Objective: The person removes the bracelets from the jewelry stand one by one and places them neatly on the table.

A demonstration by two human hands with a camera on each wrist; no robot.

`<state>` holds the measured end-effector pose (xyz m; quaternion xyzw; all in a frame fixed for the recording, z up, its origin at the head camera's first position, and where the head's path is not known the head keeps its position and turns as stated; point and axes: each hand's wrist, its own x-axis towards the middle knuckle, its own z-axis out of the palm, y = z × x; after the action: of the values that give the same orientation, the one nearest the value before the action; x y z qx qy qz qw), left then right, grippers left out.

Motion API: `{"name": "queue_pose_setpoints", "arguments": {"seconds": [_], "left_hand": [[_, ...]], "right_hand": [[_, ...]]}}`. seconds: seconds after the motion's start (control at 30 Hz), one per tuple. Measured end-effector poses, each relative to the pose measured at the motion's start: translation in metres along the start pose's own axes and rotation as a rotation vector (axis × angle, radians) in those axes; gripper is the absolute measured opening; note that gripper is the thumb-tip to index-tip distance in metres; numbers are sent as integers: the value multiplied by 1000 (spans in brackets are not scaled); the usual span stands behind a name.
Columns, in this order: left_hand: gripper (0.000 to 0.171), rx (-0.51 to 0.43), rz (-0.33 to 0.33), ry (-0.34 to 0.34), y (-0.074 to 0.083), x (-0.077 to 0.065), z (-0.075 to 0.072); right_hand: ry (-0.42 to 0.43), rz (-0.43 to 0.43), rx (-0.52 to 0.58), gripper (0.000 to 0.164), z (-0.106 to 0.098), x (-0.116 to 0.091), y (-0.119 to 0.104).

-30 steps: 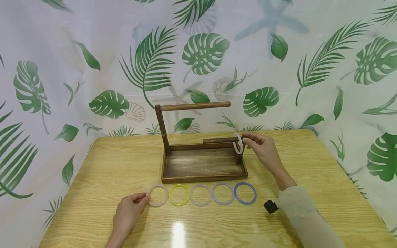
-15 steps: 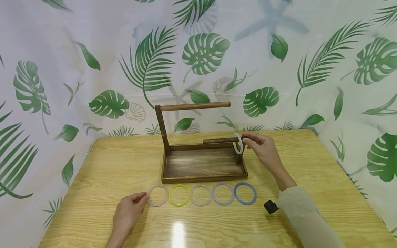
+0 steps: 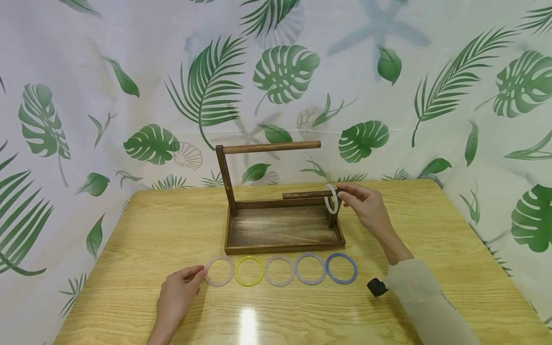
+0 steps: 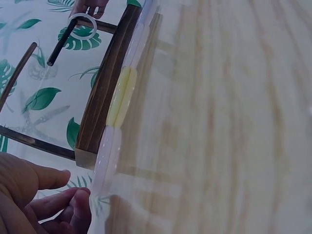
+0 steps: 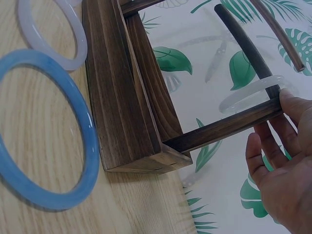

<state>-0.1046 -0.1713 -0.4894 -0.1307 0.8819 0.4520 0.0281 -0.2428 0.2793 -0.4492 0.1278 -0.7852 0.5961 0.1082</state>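
My right hand (image 3: 366, 206) pinches a translucent white bangle (image 3: 334, 206) by its edge. The bangle encircles the lower wooden bar (image 3: 304, 195) of a brown display stand, close to the short post (image 5: 229, 124). In the right wrist view the thumb lies at the post's top and the other fingers are behind it. The left hand (image 3: 178, 294) is beside a pale pink bangle (image 3: 219, 286) at the row's left end. In the left wrist view its thumb and finger are apart, with that pink bangle (image 4: 105, 161) just beyond the fingertips.
The stand's tray (image 3: 276, 249) stands behind the row. Its higher bar (image 3: 276, 147) has a free right end. A yellow bangle (image 3: 249, 284), two pale bangles and a blue bangle (image 3: 341, 282) lie flat on the wooden table (image 3: 142, 235). A leaf-print cloth hangs behind.
The left hand's fingertips have drawn very slightly away from the pink bangle. The right hand and the white bangle have stayed in place.
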Motion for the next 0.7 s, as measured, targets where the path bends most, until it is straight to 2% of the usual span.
{"name": "queue_pose_setpoints", "arguments": {"seconds": [0.3,0.7], "left_hand": [[34,-38,40,11,9,-4,-3],[34,-38,29,36,20,-4,-2]], "right_hand": [[-2,-14,-29,33,-1,-2,-2],[-5,-22,-14,33,1,-1,-4]]}}
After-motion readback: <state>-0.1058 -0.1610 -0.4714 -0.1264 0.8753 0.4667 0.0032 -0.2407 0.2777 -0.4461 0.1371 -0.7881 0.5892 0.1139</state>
